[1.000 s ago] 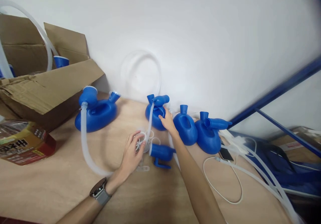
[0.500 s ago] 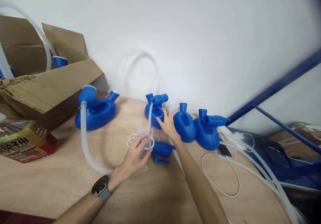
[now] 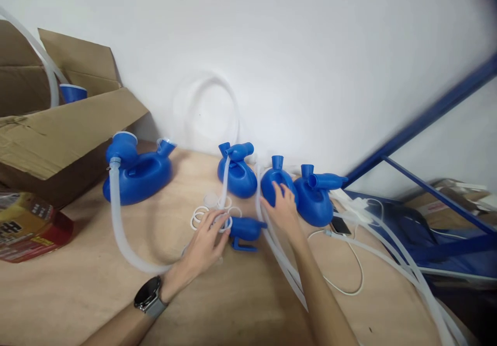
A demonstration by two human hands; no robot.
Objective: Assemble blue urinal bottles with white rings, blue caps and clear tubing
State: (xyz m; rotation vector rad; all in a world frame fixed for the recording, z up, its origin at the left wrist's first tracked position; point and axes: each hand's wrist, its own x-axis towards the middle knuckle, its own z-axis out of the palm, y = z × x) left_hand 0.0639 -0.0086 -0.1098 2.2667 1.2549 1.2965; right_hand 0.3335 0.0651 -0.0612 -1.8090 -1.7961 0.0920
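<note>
My left hand (image 3: 205, 242), with a watch on its wrist, has its fingers curled round a white ring (image 3: 230, 224). More white rings (image 3: 199, 214) lie just beyond its fingertips. Beside it rests a loose blue funnel-like piece (image 3: 246, 229) with a hooked handle. My right hand (image 3: 285, 210) is open, fingers spread over the front of a blue urinal bottle (image 3: 267, 180); whether they touch it I cannot tell. To its left stands another blue urinal bottle (image 3: 244, 181) with a tube, and to its right a third bottle (image 3: 315, 206) with a blue piece lying across its top.
At the left are a larger blue bottle (image 3: 145, 180) with a thick hose, an open cardboard box (image 3: 73, 129) and a jug of red liquid (image 3: 34, 232). Clear tubes (image 3: 392, 255) and a phone (image 3: 340, 225) with a white cable lie at the right, near a blue metal frame (image 3: 411, 129).
My right hand has moved right, from the bottle with the tube to the neighbouring bottle. My left hand stays at the rings. The view has shifted slightly to the right.
</note>
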